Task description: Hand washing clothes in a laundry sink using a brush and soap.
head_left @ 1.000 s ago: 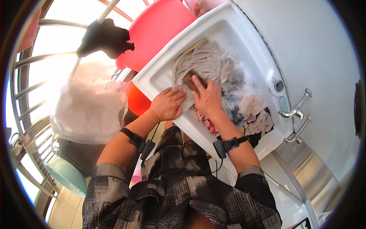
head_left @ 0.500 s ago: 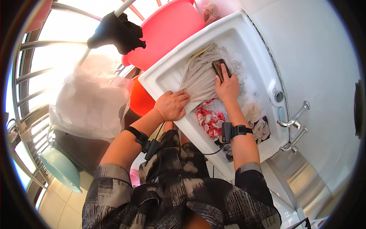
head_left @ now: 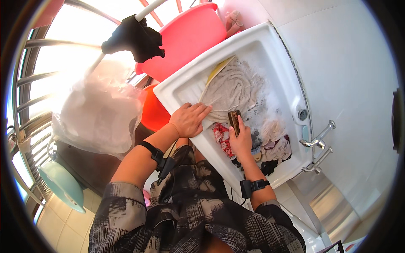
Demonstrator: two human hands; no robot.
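A white washing sink (head_left: 270, 46) holds a soapy beige cloth (head_left: 234, 89) spread on its ribbed slope. My left hand (head_left: 190, 119) lies flat on the near edge of that cloth, fingers spread, pinning it. My right hand (head_left: 240, 139) grips a brown scrubbing brush (head_left: 234, 121) at the cloth's lower edge. Below the brush lie a red-and-white patterned garment (head_left: 222, 139) and a heap of several wet clothes (head_left: 274, 147) in foam.
A metal tap (head_left: 316, 141) sticks out at the sink's right side. A pink basin (head_left: 185, 40) and an orange tub (head_left: 152, 111) stand beyond the sink. A black cloth (head_left: 134, 39) hangs on a rod. A filled plastic bag (head_left: 97, 114) hangs by window bars at left.
My right hand drew the brush back down the cloth toward me after reaching far up it. My left hand stayed pressed on the cloth's edge.
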